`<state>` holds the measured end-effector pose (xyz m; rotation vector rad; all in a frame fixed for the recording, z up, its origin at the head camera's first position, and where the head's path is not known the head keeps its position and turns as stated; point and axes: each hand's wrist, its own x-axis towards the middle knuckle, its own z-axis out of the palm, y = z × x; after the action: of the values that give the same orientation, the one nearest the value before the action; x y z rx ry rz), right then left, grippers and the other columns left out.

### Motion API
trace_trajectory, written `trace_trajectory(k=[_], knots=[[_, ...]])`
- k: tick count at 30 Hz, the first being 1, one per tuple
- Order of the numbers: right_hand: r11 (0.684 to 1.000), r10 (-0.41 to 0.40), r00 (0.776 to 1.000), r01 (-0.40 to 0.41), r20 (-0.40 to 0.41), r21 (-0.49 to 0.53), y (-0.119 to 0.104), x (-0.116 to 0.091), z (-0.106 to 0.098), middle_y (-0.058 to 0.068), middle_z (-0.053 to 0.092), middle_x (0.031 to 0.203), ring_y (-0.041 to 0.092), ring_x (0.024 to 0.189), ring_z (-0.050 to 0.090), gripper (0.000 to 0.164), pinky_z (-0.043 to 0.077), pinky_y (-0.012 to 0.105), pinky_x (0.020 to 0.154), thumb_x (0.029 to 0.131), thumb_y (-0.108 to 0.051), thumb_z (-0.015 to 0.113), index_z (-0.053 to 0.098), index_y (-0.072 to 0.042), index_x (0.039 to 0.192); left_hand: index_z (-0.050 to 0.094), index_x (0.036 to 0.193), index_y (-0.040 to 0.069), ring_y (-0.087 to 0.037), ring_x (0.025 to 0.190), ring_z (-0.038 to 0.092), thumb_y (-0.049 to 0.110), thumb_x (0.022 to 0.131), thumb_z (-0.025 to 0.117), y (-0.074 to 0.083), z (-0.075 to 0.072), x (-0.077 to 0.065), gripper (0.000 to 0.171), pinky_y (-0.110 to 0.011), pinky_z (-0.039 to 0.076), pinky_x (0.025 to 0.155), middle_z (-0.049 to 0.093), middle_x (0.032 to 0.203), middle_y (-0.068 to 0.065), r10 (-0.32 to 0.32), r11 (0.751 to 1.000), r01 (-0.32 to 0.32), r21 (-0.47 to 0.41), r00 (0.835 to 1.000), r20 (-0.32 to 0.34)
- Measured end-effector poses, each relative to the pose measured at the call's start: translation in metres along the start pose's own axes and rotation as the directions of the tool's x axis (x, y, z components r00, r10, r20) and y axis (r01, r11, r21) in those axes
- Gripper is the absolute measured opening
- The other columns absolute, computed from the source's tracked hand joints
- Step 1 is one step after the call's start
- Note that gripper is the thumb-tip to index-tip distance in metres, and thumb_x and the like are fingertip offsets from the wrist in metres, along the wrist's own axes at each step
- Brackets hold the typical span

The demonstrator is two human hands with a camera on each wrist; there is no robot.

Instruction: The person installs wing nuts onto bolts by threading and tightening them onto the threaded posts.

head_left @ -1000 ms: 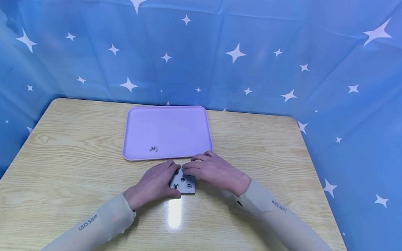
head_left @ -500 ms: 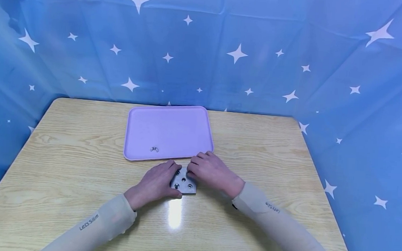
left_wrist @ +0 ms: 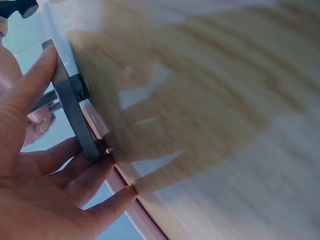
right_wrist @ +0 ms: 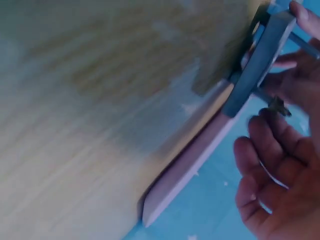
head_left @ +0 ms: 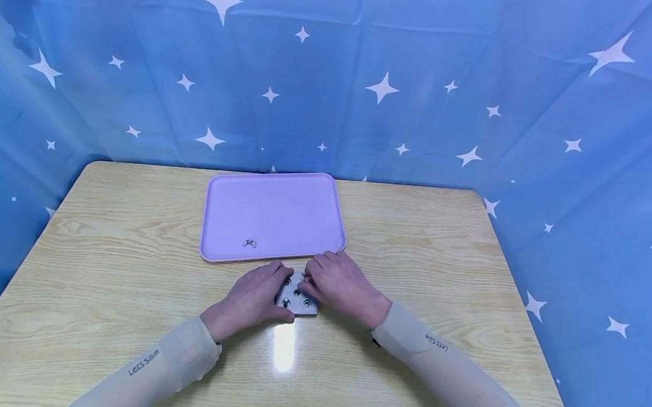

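Note:
A square grey metal plate (head_left: pixel 296 302) with several round holes sits near the front of the tray. My left hand (head_left: pixel 254 293) grips its left side, thumb at the near edge and fingers at the far edge. Threaded bolts (right_wrist: pixel 306 46) stand up through the plate, and a bolt head (left_wrist: pixel 78 86) shows beneath it in the left wrist view. My right hand (head_left: pixel 343 286) is at the plate's far right corner, fingers curled, thumb and index at a small wing nut (right_wrist: pixel 278 106) on a bolt. Its fingertips sit right against the nut's wings.
A shallow purple tray (head_left: pixel 280 206) lies behind the plate, with a loose wing nut (head_left: pixel 250 243) near its front edge. The wood-grain table (head_left: pixel 100 263) ends at a blue star-patterned curtain (head_left: pixel 333 103) behind and at the sides.
My right hand has shifted slightly over the plate's far right corner, and its fingers have curled in from a straighter pose. The left hand and plate stay in place.

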<state>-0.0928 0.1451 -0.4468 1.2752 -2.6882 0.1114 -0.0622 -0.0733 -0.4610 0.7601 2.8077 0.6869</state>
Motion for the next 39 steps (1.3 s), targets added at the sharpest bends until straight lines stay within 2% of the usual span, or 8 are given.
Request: trace_trajectory(k=[3,7,10,14,20,29,35,39], knots=[[0.998,-0.042,0.995,0.038,0.089,0.05,0.006,-0.001,-0.01,-0.001,0.071,0.115,0.018,0.103,0.064,0.036,0.049,0.038,0.087,0.099,-0.042,0.068,0.069,-0.014,0.122,0.062,0.132,-0.001,-0.023,0.093,0.061,0.042,0.065,0.098,-0.001,0.0,0.0,0.087,-0.041,0.052,0.081,0.061,0.113,-0.007,-0.011,1.0,0.011,0.004,1.0,0.009],[0.982,-0.181,0.966,0.168,0.183,0.085,0.013,0.0,-0.024,-0.007,0.063,0.141,0.018,0.126,0.056,0.037,0.045,0.041,0.096,0.1,-0.021,0.068,0.066,-0.022,0.137,0.062,0.13,0.001,-0.02,0.09,0.058,0.041,0.065,0.098,-0.002,0.0,0.0,0.085,-0.04,0.05,0.078,0.06,0.11,-0.005,-0.028,1.0,0.028,-0.001,1.0,0.012],[0.97,-0.244,0.944,0.238,0.223,0.058,0.015,0.002,-0.028,-0.011,0.062,0.142,0.015,0.126,0.055,0.037,0.045,0.038,0.093,0.101,-0.015,0.067,0.068,-0.025,0.136,0.063,0.13,0.001,-0.02,0.09,0.058,0.042,0.065,0.098,-0.002,0.0,0.0,0.085,-0.04,0.05,0.078,0.06,0.11,-0.005,-0.029,1.0,0.029,0.0,1.0,0.01],[0.966,-0.254,0.943,0.259,0.214,0.004,0.016,0.003,-0.027,-0.012,0.066,0.134,0.014,0.119,0.058,0.03,0.045,0.035,0.089,0.102,-0.017,0.067,0.071,-0.025,0.131,0.063,0.13,0.0,-0.022,0.091,0.059,0.042,0.065,0.098,-0.001,-0.001,0.0,0.085,-0.04,0.051,0.079,0.061,0.111,-0.006,-0.02,1.0,0.02,0.002,1.0,0.009],[0.973,-0.229,0.965,0.231,0.128,-0.001,0.015,0.005,-0.022,-0.01,0.071,0.116,0.013,0.108,0.061,0.016,0.045,0.034,0.086,0.098,-0.024,0.073,0.076,-0.025,0.114,0.062,0.131,0.0,-0.022,0.092,0.059,0.042,0.065,0.098,0.0,-0.002,0.001,0.085,-0.04,0.051,0.079,0.061,0.112,-0.006,-0.017,1.0,0.017,0.001,1.0,0.01],[0.991,-0.136,0.986,0.134,0.101,0.024,0.004,0.007,-0.011,-0.005,0.065,0.092,0.014,0.083,0.056,0.007,0.045,0.03,0.074,0.101,-0.022,0.069,0.07,-0.015,0.102,0.063,0.13,0.0,-0.022,0.092,0.061,0.04,0.064,0.098,0.0,-0.001,0.001,0.084,-0.04,0.051,0.079,0.061,0.111,-0.006,-0.007,1.0,0.007,0.0,1.0,0.001],[0.992,-0.036,0.998,0.031,0.045,0.119,-0.003,0.006,-0.002,-0.001,0.066,0.09,0.013,0.081,0.061,0.005,0.052,0.029,0.076,0.101,-0.014,0.067,0.069,-0.009,0.101,0.063,0.128,0.0,-0.021,0.089,0.059,0.04,0.064,0.098,0.0,0.0,0.001,0.083,-0.039,0.05,0.077,0.061,0.109,-0.005,-0.007,1.0,0.007,0.007,1.0,-0.001],[0.988,0.01,0.999,-0.016,0.039,0.152,-0.006,0.003,-0.001,0.001,0.067,0.091,0.014,0.082,0.062,0.009,0.053,0.03,0.074,0.102,-0.016,0.066,0.069,-0.008,0.101,0.063,0.128,0.0,-0.021,0.089,0.059,0.04,0.064,0.098,0.0,0.0,0.002,0.084,-0.04,0.051,0.078,0.061,0.109,-0.005,-0.009,1.0,0.009,0.007,1.0,0.001]])
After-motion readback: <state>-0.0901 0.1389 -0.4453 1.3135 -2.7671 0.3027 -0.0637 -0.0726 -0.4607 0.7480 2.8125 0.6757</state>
